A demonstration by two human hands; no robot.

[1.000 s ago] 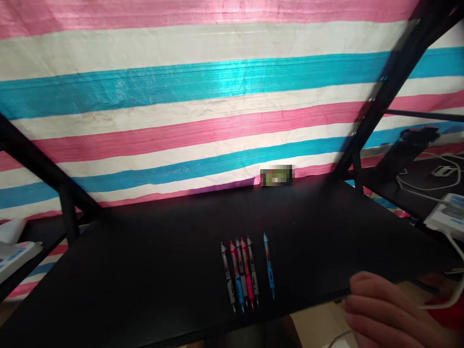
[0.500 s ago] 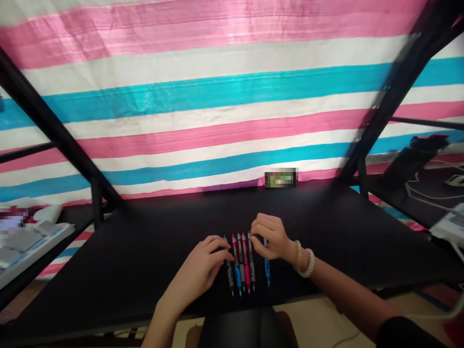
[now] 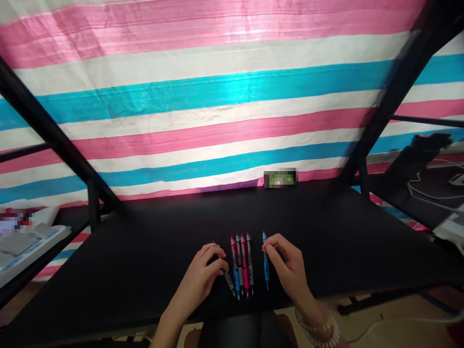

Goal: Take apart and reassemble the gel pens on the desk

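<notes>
In the head view, my left hand [image 3: 203, 270] has its fingers closed on a grey pen [image 3: 228, 283]. That pen slants, its upper part partly covered by my fingers. Just to its right, several pens lie side by side on the black table: one with a red top and blue grip [image 3: 236, 271], a pink pen [image 3: 245, 273] and grey ones, including a grey pen [image 3: 251, 266] at the row's right end. A blue pen [image 3: 266, 270] lies apart on the right. My right hand [image 3: 290, 266] pinches it near its upper half with thumb and fingertips.
The black table [image 3: 163, 222] ends at a striped plastic sheet [image 3: 217, 130]. A small blurred-out item [image 3: 280, 178] sits at the table's back edge. Dark metal posts [image 3: 68, 154] stand at both sides. White equipment [image 3: 29, 251] is at the left, with cables [image 3: 431, 193] at the right.
My left hand has drawn the grey pen leftward from the row and tilted it. My right hand has moved from the row's right end down to the blue pen.
</notes>
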